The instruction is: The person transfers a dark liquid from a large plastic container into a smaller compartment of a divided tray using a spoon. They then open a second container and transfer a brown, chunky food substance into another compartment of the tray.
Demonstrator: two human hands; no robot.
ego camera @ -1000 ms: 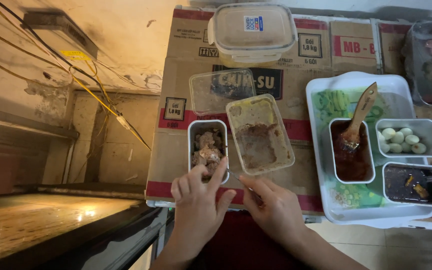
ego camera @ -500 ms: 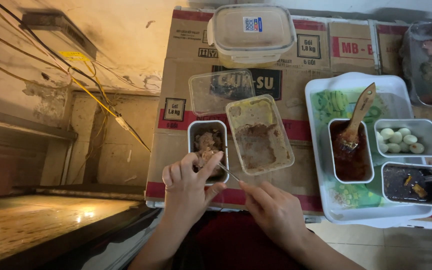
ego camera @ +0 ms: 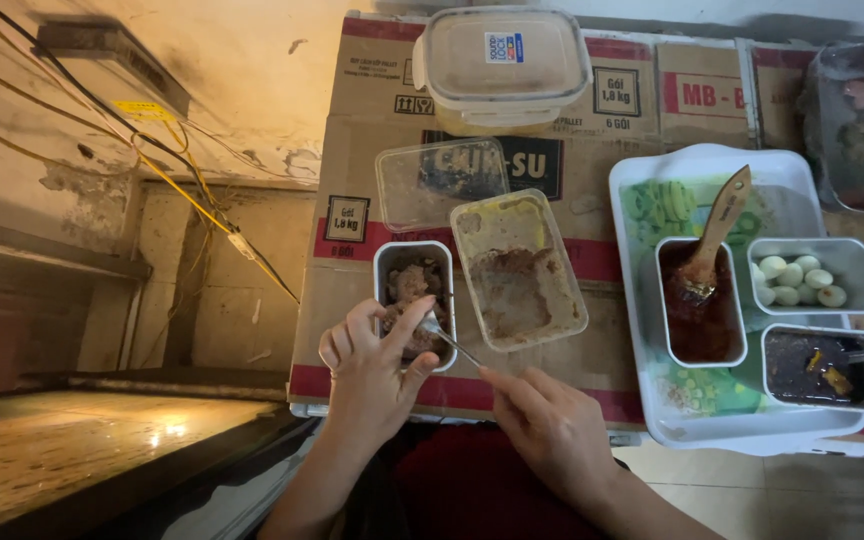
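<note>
- Two bare hands work over a flattened brown cardboard sheet (ego camera: 552, 150) printed in red and black, which serves as the tabletop.
- The left hand (ego camera: 372, 370) is half curled, thumb and fingers bent around the near end of a small rectangular metal tin (ego camera: 413, 300) filled with lumpy brown food; its fingertips touch the tin's rim.
- The right hand (ego camera: 552, 435) is closed in a pinch on the handle of a thin metal spoon (ego camera: 444, 335), whose bowl sits in the small tin just by the left thumb.
- Just beside that tin, to its right and touching or nearly so, lies a larger clear plastic tub (ego camera: 519, 270), tilted a little, smeared with brown paste and mostly scraped out.
- Behind these lies a clear plastic lid (ego camera: 440, 182), and farther back a lidded clear plastic box (ego camera: 504, 62) with pale contents.
- Well to the right sits a white rectangular plastic tray (ego camera: 642, 400) holding three small tins: one of dark red sauce (ego camera: 700, 315) with a wooden spatula (ego camera: 720, 215) leaning in it, one of small pale round eggs (ego camera: 797, 280), and one of dark sauce (ego camera: 817, 365) with a metal utensil handle sticking out.
- Yellow and black wires (ego camera: 182, 190) run down the stained wall on the left.
</note>
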